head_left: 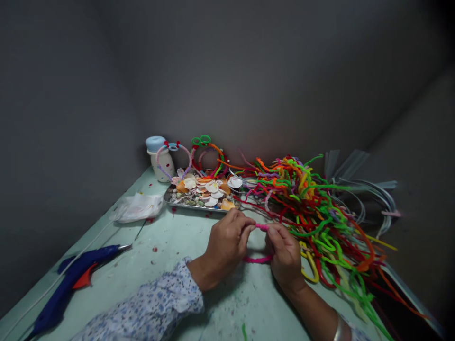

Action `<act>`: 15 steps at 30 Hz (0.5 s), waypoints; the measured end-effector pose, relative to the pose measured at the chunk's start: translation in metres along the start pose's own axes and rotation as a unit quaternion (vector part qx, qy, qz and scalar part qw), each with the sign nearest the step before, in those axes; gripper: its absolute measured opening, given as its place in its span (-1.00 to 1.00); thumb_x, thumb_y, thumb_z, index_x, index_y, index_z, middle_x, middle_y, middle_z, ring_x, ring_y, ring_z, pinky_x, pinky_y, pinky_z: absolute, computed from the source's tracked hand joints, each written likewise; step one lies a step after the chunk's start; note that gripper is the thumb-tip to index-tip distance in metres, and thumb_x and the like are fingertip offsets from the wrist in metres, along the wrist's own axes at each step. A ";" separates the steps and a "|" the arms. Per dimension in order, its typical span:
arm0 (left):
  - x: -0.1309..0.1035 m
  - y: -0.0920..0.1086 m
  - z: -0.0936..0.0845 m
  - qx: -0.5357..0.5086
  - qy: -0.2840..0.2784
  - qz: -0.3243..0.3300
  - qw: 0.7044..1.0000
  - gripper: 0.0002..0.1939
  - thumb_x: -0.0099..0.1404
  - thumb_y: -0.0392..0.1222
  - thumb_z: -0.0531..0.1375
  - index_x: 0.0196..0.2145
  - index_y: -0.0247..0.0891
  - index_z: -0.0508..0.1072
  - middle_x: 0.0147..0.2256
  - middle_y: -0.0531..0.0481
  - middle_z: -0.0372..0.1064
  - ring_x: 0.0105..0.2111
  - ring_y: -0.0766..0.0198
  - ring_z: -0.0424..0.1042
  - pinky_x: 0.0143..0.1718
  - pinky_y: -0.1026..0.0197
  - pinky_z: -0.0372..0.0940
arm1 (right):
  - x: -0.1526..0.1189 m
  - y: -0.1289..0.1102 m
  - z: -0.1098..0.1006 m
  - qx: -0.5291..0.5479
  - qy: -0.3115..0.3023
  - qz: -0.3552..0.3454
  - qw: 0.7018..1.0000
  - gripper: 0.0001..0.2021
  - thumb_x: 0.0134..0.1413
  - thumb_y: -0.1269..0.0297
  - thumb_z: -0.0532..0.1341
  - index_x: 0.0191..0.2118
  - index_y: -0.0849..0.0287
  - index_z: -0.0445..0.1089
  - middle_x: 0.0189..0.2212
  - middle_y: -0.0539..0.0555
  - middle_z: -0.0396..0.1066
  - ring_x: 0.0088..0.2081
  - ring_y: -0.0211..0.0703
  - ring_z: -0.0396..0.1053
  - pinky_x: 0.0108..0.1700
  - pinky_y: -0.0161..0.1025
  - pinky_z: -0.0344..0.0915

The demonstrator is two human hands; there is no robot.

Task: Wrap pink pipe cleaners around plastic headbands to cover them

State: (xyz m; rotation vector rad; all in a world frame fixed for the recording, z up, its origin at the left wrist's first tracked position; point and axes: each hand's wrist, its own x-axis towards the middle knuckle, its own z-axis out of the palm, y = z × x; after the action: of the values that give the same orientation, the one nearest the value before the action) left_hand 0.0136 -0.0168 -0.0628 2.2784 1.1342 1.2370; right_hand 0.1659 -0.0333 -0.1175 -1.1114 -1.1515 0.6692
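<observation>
A bright pink pipe cleaner (258,260) curves between my hands above the table, its lower part bowed toward me. My left hand (229,244) pinches its upper stretch between thumb and fingertips. Just to the right, my right hand (285,255) grips the same pink strand with the thumb on top. A short fuzzy length shows between the two sets of fingertips. Beyond my hands lies a metal tray (199,208) heaped with seashells (212,187). Close to my right hand spreads a tangled pile of coloured pipe cleaners (302,189).
A blue glue gun (71,279) with a red trigger lies at the left, its white cord crossing the table (135,289). Behind it are a plastic bag (140,208) and a blue-lidded bottle (161,163). Fuzzy hoops (190,163) stand at the tray. Clear hoops (387,203) sit far right.
</observation>
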 end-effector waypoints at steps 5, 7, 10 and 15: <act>0.000 0.001 -0.001 -0.001 -0.013 -0.013 1.000 -0.84 0.36 -0.23 0.08 -0.27 -0.28 0.46 -0.32 -0.05 0.35 -0.28 0.27 0.35 -0.24 0.25 0.26 | 0.000 -0.001 0.000 0.019 -0.007 0.021 1.000 -0.75 0.12 0.11 0.16 -0.37 0.17 0.44 -0.57 -0.03 0.28 -0.52 -0.22 0.20 -0.48 -0.29 0.10; 0.001 0.001 -0.001 -0.003 -0.017 -0.017 1.000 -0.84 0.36 -0.23 0.08 -0.27 -0.28 0.45 -0.32 -0.05 0.35 -0.27 0.26 0.34 -0.24 0.24 0.25 | 0.000 -0.001 0.000 0.022 -0.006 0.021 1.000 -0.76 0.12 0.11 0.17 -0.37 0.17 0.44 -0.56 -0.02 0.29 -0.51 -0.22 0.21 -0.47 -0.28 0.10; 0.002 0.002 -0.002 -0.009 -0.022 -0.020 1.000 -0.84 0.36 -0.23 0.07 -0.27 -0.28 0.45 -0.32 -0.05 0.35 -0.27 0.25 0.34 -0.23 0.24 0.24 | -0.001 -0.001 0.000 0.019 -0.006 0.020 1.000 -0.76 0.11 0.11 0.17 -0.37 0.17 0.44 -0.55 -0.02 0.30 -0.50 -0.21 0.22 -0.47 -0.28 0.11; 0.003 0.003 -0.003 -0.021 -0.028 -0.030 0.999 -0.85 0.35 -0.26 0.08 -0.29 -0.29 0.45 -0.33 -0.06 0.36 -0.26 0.24 0.33 -0.22 0.23 0.23 | -0.001 0.000 0.000 0.015 -0.007 0.017 1.000 -0.75 0.12 0.11 0.16 -0.36 0.18 0.45 -0.56 -0.02 0.29 -0.51 -0.21 0.21 -0.48 -0.28 0.10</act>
State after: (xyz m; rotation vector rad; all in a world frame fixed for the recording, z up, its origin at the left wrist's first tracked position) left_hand 0.0135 -0.0172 -0.0576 2.2166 1.1368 1.1564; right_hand 0.1658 -0.0342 -0.1178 -1.1036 -1.1333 0.7198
